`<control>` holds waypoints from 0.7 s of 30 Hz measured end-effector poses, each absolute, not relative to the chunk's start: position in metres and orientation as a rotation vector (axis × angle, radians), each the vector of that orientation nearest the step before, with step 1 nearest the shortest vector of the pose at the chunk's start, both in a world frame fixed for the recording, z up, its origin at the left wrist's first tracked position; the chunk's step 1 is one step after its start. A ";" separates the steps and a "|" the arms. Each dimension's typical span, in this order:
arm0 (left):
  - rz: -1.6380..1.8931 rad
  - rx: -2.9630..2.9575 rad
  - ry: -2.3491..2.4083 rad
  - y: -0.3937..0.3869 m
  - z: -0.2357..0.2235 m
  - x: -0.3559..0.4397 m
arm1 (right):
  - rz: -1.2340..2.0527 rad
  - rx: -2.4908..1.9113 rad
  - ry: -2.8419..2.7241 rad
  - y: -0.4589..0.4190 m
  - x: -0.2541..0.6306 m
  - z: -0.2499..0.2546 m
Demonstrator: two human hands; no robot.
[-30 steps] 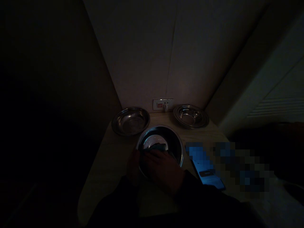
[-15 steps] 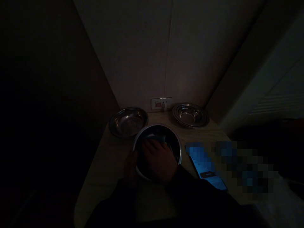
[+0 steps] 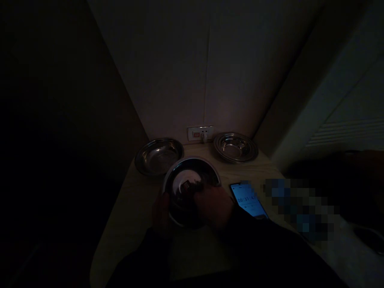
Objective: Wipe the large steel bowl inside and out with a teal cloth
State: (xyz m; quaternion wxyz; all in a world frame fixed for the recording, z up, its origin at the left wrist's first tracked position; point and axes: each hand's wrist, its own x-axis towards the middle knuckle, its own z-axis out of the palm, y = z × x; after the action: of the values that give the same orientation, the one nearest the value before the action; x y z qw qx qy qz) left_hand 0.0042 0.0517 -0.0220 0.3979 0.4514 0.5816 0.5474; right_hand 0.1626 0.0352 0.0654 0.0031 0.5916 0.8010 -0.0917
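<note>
In the dim light a metal bowl [image 3: 192, 159] with a bright rim and dark inside stands on the table, its inner wall partly pale. My left hand [image 3: 162, 212] is closed on the bowl's left rim, thumb side toward the inside. My right hand [image 3: 213, 204] reaches in over the right side with its fingers curled. Whatever those fingers hold is too dark to make out. A small dark rectangular piece with a lighter mark [image 3: 186, 185] shows inside the bowl, left of my right fingers.
A shallow metal bowl [image 3: 159, 160] stands behind to the left, and nested metal bowls [image 3: 235, 150] are behind to the right. A lit phone [image 3: 247, 200] showing a timer lies right of my hand. A wall socket [image 3: 200, 133] with a plug is behind. Something blurred out lies farther right.
My right hand has shifted right within the bowl, from flat-looking fingers to curled ones. More of the bowl's inside shows. The whole view has shifted slightly.
</note>
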 end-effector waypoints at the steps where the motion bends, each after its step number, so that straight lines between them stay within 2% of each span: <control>1: 1.375 1.159 1.503 0.052 -0.020 0.005 | -0.369 1.823 2.540 0.028 0.170 0.070; 3: 1.354 1.193 1.524 0.052 -0.016 0.007 | -0.630 1.870 2.634 0.016 0.188 0.079; 6: 1.401 1.128 1.475 0.052 -0.011 0.009 | -1.289 2.128 2.689 0.005 0.217 0.083; 9: 1.404 1.053 1.427 0.052 -0.010 0.008 | -1.536 2.462 2.645 0.001 0.240 0.077; 12: 1.405 1.025 1.432 0.052 -0.008 0.009 | -1.527 2.683 2.600 -0.003 0.250 0.069; 16: 1.413 1.003 1.433 0.051 -0.002 0.012 | -1.449 2.745 2.615 -0.003 0.248 0.061; 18: 1.384 1.030 1.369 0.052 -0.001 0.014 | -1.280 2.742 2.669 -0.001 0.241 0.057; 21: 1.363 1.080 1.327 0.053 -0.005 0.015 | -0.853 2.554 2.841 0.001 0.226 0.052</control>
State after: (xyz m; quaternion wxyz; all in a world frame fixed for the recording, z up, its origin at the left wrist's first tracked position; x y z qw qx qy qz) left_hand 0.0152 0.0528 -0.0045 0.4592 0.4386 0.5390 0.5534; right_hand 0.2263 0.0005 0.0519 -0.3767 0.6044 0.6723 -0.2019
